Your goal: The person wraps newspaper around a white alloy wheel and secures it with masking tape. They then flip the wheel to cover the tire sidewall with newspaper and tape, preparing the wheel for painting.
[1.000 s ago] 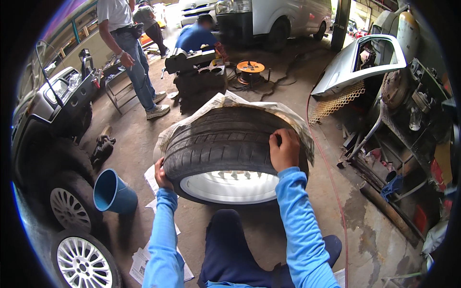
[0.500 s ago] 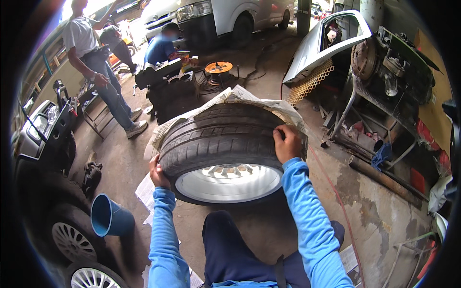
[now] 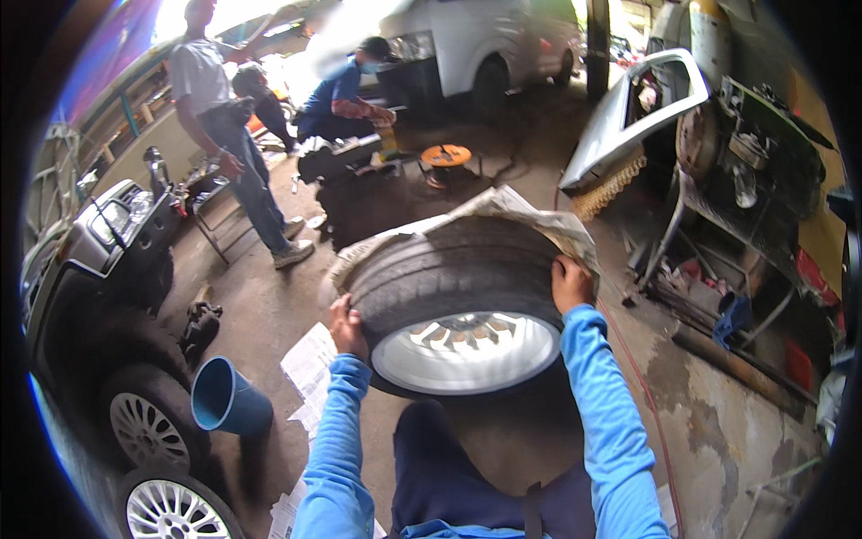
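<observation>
A black tire (image 3: 458,274) on a silver alloy wheel (image 3: 467,355) is tilted up in front of me, its tread facing me and the bare inner side of the rim showing below. Newspaper sheets (image 3: 512,205) wrap over its far edge and sides. My left hand (image 3: 348,329) grips the tire's left side, thumb toward me. At the upper right, my right hand (image 3: 573,285) has its fingers curled over the tire's edge, close to the paper. Whether either hand also pinches the newspaper cannot be made out.
To the left stand a blue bucket (image 3: 231,400) and two more wheels (image 3: 148,427). Loose newspaper (image 3: 308,364) lies on the floor. Ahead are an orange cable reel (image 3: 446,156), a crouching person (image 3: 337,99) and a standing person (image 3: 215,117). A car door (image 3: 628,126) and a metal rack (image 3: 691,216) are at right.
My view has turned left, so the scene sits further right. The tire is tilted more, showing more of the rim's inside. Both hands remain on its sides.
</observation>
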Demonstrator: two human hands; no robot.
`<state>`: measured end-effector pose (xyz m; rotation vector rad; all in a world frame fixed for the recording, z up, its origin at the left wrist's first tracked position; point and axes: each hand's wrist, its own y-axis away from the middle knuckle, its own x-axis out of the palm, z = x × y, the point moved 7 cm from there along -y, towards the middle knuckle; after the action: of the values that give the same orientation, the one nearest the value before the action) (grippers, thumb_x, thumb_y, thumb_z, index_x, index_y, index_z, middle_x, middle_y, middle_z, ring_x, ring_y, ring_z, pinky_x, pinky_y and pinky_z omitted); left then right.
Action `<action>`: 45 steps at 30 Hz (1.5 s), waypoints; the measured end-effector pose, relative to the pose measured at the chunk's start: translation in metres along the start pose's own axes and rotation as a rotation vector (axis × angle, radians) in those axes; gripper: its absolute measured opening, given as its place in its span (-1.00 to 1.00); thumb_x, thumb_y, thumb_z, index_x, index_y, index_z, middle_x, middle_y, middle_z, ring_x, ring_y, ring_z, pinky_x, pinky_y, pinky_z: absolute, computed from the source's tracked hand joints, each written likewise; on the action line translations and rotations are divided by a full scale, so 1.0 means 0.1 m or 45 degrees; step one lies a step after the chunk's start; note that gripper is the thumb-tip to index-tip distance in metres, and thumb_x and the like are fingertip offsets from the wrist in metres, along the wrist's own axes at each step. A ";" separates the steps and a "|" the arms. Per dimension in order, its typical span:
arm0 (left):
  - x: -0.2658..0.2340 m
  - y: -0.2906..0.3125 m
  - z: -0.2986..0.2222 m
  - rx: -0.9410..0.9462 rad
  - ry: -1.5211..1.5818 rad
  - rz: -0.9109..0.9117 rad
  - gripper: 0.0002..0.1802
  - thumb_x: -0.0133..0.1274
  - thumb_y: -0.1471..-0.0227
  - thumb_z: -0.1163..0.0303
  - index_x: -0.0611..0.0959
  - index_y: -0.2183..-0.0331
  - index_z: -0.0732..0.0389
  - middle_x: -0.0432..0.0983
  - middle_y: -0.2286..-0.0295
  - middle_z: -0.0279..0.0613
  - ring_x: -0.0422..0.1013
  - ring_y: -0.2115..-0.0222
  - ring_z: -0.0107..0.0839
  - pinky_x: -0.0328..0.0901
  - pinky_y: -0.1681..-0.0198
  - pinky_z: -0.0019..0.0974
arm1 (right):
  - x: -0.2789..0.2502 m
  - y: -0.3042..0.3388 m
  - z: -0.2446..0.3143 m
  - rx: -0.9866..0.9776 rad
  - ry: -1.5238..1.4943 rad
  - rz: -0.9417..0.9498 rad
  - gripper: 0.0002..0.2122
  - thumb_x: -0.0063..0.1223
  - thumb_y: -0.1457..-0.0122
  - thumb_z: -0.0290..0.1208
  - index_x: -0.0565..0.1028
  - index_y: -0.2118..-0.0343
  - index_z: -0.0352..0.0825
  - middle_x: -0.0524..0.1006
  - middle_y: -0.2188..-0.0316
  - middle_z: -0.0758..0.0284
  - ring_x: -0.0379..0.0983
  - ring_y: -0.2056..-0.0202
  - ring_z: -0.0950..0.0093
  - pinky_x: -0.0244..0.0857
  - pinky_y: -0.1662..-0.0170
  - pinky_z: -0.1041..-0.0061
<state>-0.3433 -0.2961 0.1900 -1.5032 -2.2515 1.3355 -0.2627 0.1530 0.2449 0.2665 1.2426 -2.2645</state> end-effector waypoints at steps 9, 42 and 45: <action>-0.03 -0.02 -0.03 -0.079 -0.059 0.095 -0.40 -0.23 -0.01 -0.07 0.44 0.04 0.14 0.32 0.08 0.00 0.28 0.05 -0.02 0.19 0.04 -0.08 | -0.11 -0.01 0.23 -0.041 -0.011 0.165 -0.80 0.06 -0.01 -0.37 0.53 0.34 -0.37 0.50 0.34 0.12 0.43 0.27 0.13 0.30 0.16 0.29; 0.06 -0.23 -0.09 -0.049 -0.141 0.195 -0.48 -0.23 -0.05 -0.04 0.51 0.14 0.14 0.38 0.18 -0.07 0.34 0.15 -0.07 0.20 0.12 -0.07 | -0.25 0.04 0.61 -0.166 -0.087 0.230 -0.62 -0.03 -0.09 -0.23 0.40 0.07 -0.33 0.37 0.06 0.13 0.30 0.03 0.17 0.17 -0.03 0.26; 0.06 -0.22 -0.12 -0.014 -0.161 0.221 -0.47 -0.22 -0.05 -0.04 0.50 0.12 0.14 0.37 0.17 -0.05 0.35 0.17 -0.05 0.21 0.13 -0.07 | -0.68 0.38 0.16 -0.214 -0.195 0.020 -0.64 0.04 -0.04 -0.30 0.41 0.11 -0.37 0.43 0.14 0.10 0.33 0.08 0.16 0.18 -0.01 0.29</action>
<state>-0.3549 -0.2870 0.2108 -1.6978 -2.2484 1.5075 -0.1845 0.1482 0.2546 0.0392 1.3342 -2.1088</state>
